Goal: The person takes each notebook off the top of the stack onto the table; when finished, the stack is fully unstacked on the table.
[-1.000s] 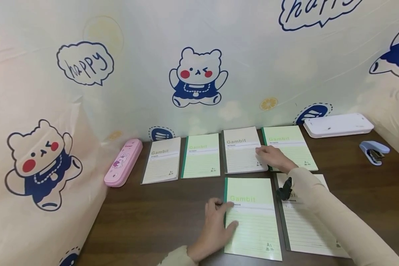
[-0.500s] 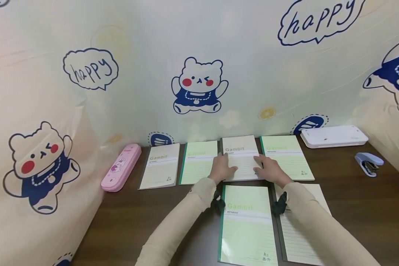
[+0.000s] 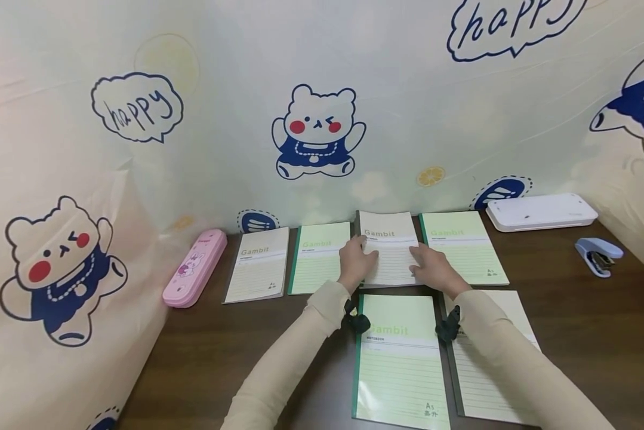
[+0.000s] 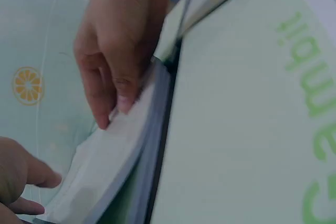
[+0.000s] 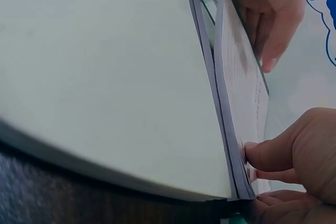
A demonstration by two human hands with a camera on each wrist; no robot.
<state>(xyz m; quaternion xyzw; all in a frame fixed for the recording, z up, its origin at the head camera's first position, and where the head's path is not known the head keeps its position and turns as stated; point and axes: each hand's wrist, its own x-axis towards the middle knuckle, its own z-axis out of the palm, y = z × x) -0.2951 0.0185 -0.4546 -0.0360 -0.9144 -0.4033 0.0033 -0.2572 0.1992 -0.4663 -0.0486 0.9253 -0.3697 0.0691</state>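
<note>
A grey-covered Gambit notebook (image 3: 387, 263) lies in the back row, between two green notebooks. My left hand (image 3: 357, 261) grips its left edge, and my right hand (image 3: 437, 270) holds its right edge. Seen from the right wrist, my right thumb (image 5: 270, 155) presses the cover while the fingers sit at the edge, partly hidden. The left wrist view has my left hand (image 4: 21, 179) at one side of the notebook (image 4: 100, 166). Just in front lies a green notebook (image 3: 399, 370), with another grey notebook (image 3: 493, 370) beside it under my right forearm.
Left along the back row are a green notebook (image 3: 319, 269) and a grey one (image 3: 257, 269); another green notebook (image 3: 464, 251) is at right. A pink pencil case (image 3: 195, 269), a white case (image 3: 542, 212) and a blue stapler (image 3: 598, 257) flank them. A printed cloth (image 3: 219, 119) hangs behind.
My left hand has left the front green notebook and moved up to the back grey notebook's left edge. My right hand stays at its right edge. The cover now looks slightly bowed.
</note>
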